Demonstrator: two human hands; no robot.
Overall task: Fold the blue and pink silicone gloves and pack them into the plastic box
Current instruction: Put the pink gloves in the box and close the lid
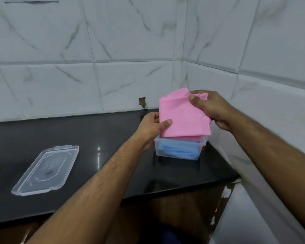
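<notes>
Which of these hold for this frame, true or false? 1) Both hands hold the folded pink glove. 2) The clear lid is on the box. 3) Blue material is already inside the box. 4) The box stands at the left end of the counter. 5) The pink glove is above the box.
1) True: the left hand and right hand both pinch the folded pink silicone glove.
2) False: the clear plastic lid lies on the black counter, apart from the clear plastic box.
3) True: the folded blue silicone glove shows through the box wall.
4) False: the box sits at the right end, near the tiled corner.
5) True.
</notes>
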